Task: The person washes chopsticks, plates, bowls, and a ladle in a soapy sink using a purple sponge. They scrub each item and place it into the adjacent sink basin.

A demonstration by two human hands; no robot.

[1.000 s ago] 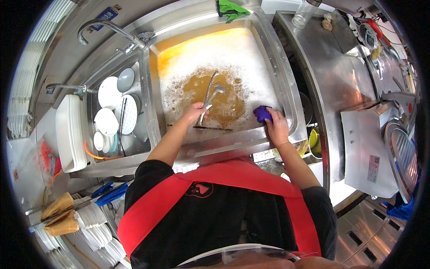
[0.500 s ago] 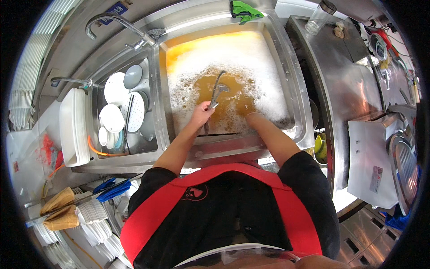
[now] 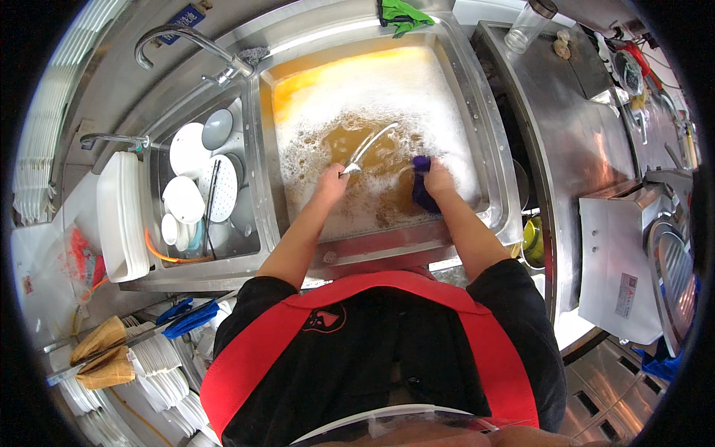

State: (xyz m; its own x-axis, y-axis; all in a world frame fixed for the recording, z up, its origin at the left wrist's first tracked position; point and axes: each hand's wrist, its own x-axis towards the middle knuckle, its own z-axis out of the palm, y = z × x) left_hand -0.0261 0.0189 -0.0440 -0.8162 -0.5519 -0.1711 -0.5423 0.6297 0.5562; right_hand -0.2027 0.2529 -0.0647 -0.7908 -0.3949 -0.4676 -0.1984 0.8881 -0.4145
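Note:
Over the soapy water in the large sink basin [image 3: 488, 149], my left hand [image 3: 330, 183] is closed around a shiny metal utensil [image 3: 370, 146]. Its long, curved part points away to the right; foam and glare keep me from telling its exact kind. To the right, my right hand [image 3: 439, 179] grips a wet, dark purple cloth [image 3: 424, 195], which hangs down to the brown water. The two hands are apart, and the cloth does not touch the utensil. White foam hides whatever lies below the surface.
The smaller left basin [image 3: 253, 194] holds white plates [image 3: 184, 200], bowls and chopsticks. A faucet [image 3: 190, 33] arches above it. Green gloves [image 3: 402, 16] lie on the sink's back edge. At the right stands a steel counter [image 3: 573, 149] with a glass jar [image 3: 530, 26].
My right hand has come up out of the water with the purple cloth. My left hand has shifted slightly left, and the utensil has tilted over to the right.

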